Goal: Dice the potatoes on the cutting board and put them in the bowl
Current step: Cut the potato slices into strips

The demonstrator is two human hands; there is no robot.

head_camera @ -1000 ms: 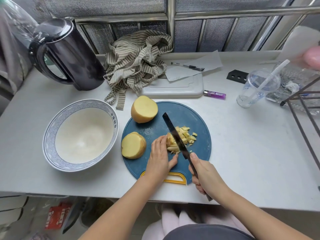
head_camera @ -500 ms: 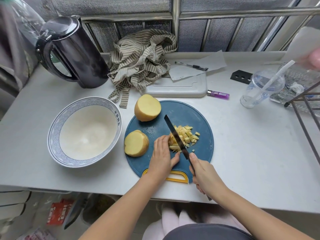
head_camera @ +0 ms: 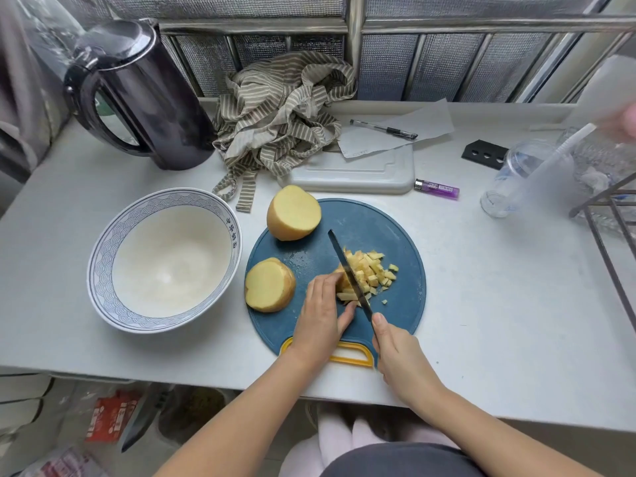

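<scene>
Dicing under way, roughly a third done by my estimate. One potato piece is mostly cut: a loose pile of small cubes lies on the blue cutting board, right of the blade, with a few uncut strips on the blade's left side, under the fingertips.

Right hand is wrapped around the handle of the knife, forefinger extended along the spine. The blade runs diagonally, tip pointing away from the person, edge down into the strips.

Left hand is curled, fingertips pressing the strips, thumb tucked close to the blade. Fingers sit just beside the edge; a slip risk, I judge.

Left to do: two large potato halves are untouched. One sits at the far rim of the board, cut face tilted up. The other rests at the left rim, near the bowl, cut face up. After these are diced, everything must go into the bowl.

Containers:
- Bowl, white with a blue wave pattern on the rim, stands on the table left of the board, just beside it. Nothing in it.
- Clear plastic cup with a straw, far right; contents unclear.
- Dark kettle, back left, lid closed.
</scene>
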